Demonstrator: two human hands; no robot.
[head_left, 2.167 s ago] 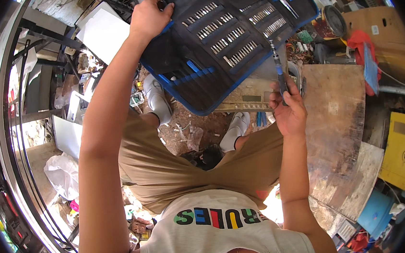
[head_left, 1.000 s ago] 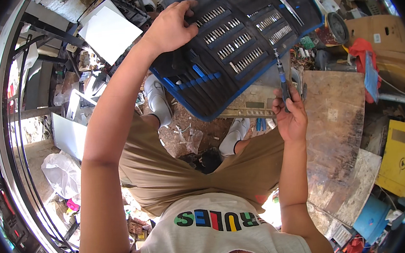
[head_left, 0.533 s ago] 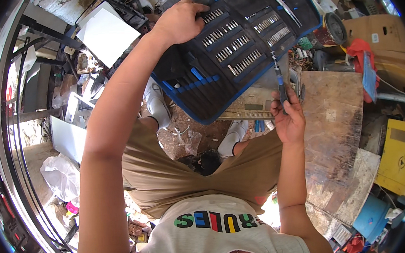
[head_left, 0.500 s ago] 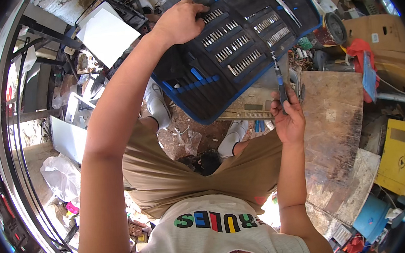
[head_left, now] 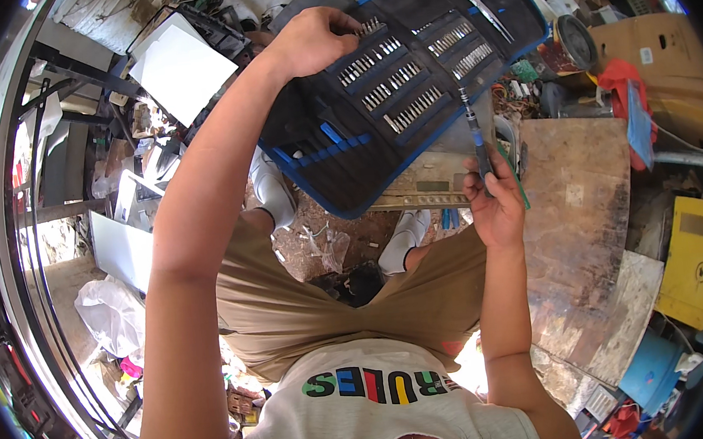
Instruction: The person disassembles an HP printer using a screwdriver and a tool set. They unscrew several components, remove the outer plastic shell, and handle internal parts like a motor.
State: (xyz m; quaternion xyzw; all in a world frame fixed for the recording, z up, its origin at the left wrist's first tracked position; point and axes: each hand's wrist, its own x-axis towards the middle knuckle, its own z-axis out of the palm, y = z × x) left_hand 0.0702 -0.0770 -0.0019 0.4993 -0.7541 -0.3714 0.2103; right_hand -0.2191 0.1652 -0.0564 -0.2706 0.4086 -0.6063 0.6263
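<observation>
A black tool roll (head_left: pixel 314 172) with blue edging lies unfolded at a slant in front of me, with rows of metal screwdriver bits (head_left: pixel 390 78) in it. My left hand (head_left: pixel 315 42) reaches over its far left part, fingers bent down at the end of the farthest bit row. The fingertips are partly hidden, so what they pinch cannot be made out. Upright in my right hand (head_left: pixel 496 203) is a screwdriver (head_left: pixel 476 129) with a dark, blue-marked handle and metal shaft, its tip close to the roll's right edge. Behind that hand shows a thin green strip (head_left: pixel 518 181).
Tweezers (head_left: pixel 484 12) and blue-tipped tools (head_left: pixel 331 132) sit in the roll. A worn wooden board (head_left: pixel 577 216) lies to the right, near a yellow case (head_left: pixel 692 265) and a cardboard box (head_left: pixel 652 68). White panels (head_left: pixel 183 67) and a metal frame are on the left.
The tool roll has shifted slightly left, and my left hand covers more of the farthest bit row. The screwdriver has moved a little left. A green strip now shows behind my right hand.
</observation>
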